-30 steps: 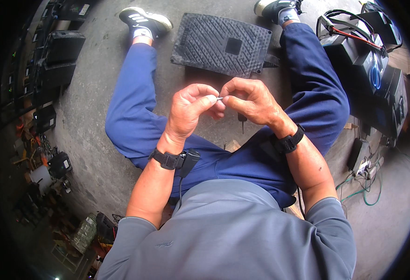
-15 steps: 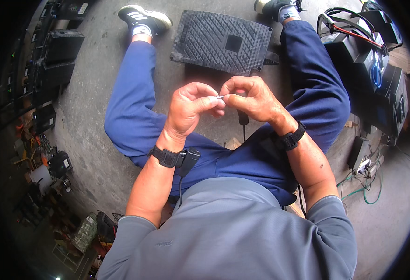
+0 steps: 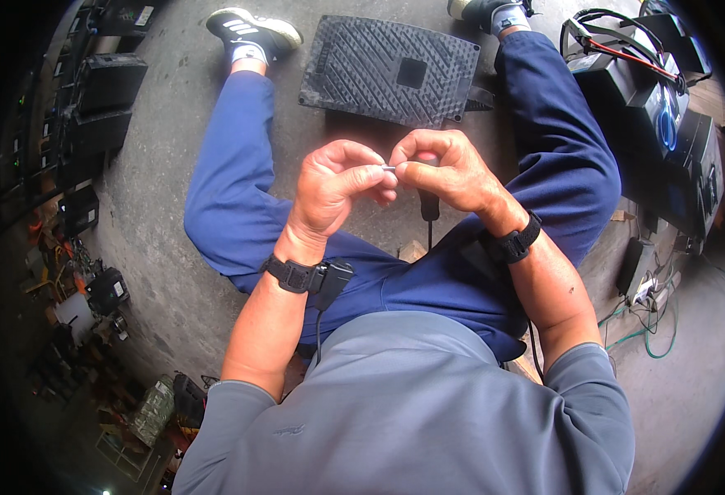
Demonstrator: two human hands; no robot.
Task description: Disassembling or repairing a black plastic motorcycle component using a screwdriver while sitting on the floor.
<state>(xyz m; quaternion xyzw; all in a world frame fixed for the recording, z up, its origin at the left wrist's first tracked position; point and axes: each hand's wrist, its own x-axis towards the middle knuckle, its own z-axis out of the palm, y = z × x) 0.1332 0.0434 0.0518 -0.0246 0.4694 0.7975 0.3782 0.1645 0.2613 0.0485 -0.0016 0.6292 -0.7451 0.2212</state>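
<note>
My left hand (image 3: 333,179) pinches one end of a small, thin grey rod (image 3: 389,168) between thumb and fingertips. At its other end, the thumb and forefinger of my right hand (image 3: 449,172) are closed on it. Most of the rod is covered by fingertips, so its exact kind does not show. A screwdriver-like tool with a dark handle (image 3: 430,206) and a thin shaft shows beneath my right hand; whether that hand also grips it, I cannot tell. Beyond both hands, a black ribbed box-shaped unit (image 3: 362,70) sits between my feet.
To the right stand black boxy units (image 3: 626,99) with black and red cables on top. A dark adapter (image 3: 635,262) and a green cord (image 3: 668,338) lie lower right. Black cases (image 3: 108,87) and mixed clutter line the left side of the concrete floor (image 3: 160,165).
Both hands have shifted very slightly away from my body, still joined at the small rod. A little more of the rod shows between the fingertips.
</note>
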